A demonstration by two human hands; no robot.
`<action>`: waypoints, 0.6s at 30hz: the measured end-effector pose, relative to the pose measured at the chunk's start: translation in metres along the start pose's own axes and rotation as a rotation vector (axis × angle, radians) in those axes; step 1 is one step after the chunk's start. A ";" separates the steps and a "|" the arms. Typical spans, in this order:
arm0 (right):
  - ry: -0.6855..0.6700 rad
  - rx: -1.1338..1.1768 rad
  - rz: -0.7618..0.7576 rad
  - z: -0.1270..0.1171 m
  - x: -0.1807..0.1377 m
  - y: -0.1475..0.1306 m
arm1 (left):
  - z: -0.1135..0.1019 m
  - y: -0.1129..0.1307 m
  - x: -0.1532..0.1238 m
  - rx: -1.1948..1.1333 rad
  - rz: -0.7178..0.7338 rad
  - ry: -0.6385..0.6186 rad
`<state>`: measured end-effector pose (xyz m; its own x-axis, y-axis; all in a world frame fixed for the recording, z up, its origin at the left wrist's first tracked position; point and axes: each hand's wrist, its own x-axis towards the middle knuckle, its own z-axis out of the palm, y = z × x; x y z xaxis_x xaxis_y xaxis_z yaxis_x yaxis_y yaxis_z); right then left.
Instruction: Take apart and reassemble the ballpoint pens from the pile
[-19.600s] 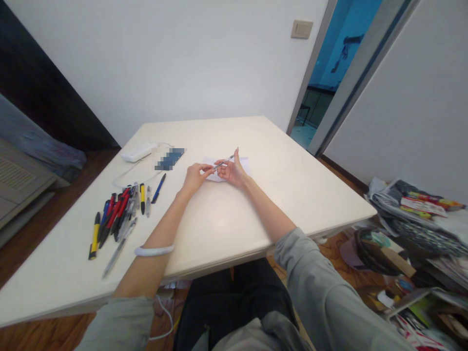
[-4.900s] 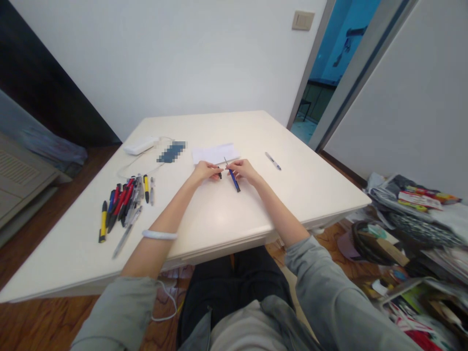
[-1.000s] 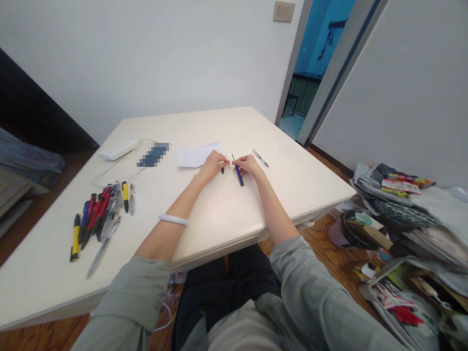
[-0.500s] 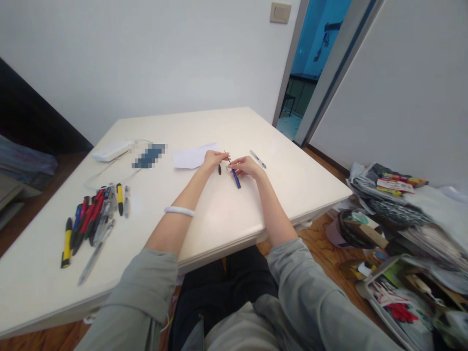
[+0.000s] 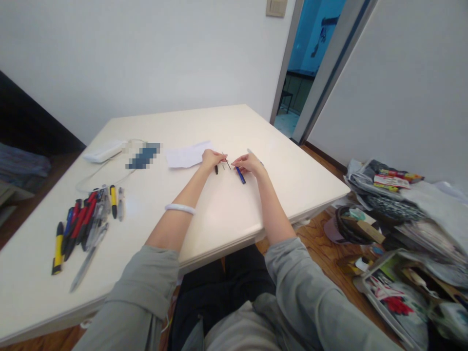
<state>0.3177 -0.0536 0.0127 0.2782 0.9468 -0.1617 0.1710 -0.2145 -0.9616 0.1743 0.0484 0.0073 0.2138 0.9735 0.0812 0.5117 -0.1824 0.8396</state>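
Note:
Between the fingertips of my left hand (image 5: 212,158) is a thin dark pen refill (image 5: 227,162), slanting toward my other hand. My right hand (image 5: 249,165) pinches a blue pen barrel (image 5: 240,175), whose lower end points toward me. A small gap separates refill and barrel. Just below my left hand a short black pen part (image 5: 216,169) lies on the table, with a tiny pale piece beside it, too small to name. A clear pen (image 5: 249,150) lies behind my right hand, mostly hidden by it.
White paper (image 5: 186,156) lies left of my hands on the white table (image 5: 219,214). Further left are a pile of several pens (image 5: 84,219), a white power strip (image 5: 104,152) with a cable, and a blurred-out dark object (image 5: 144,156). Bins and bags (image 5: 387,292) crowd the floor at right.
My hands have moved slightly apart, and the refill's end has come away from the blue barrel. The right hand now covers most of the clear pen. The view has shifted a little.

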 end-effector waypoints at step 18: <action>0.122 -0.029 -0.066 0.005 0.014 0.011 | 0.004 0.002 -0.004 0.255 0.142 -0.015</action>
<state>0.3187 -0.0413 -0.0014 0.3779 0.9233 -0.0685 0.2199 -0.1614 -0.9621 0.1777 0.0438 0.0063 0.3094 0.9340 0.1789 0.6683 -0.3474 0.6578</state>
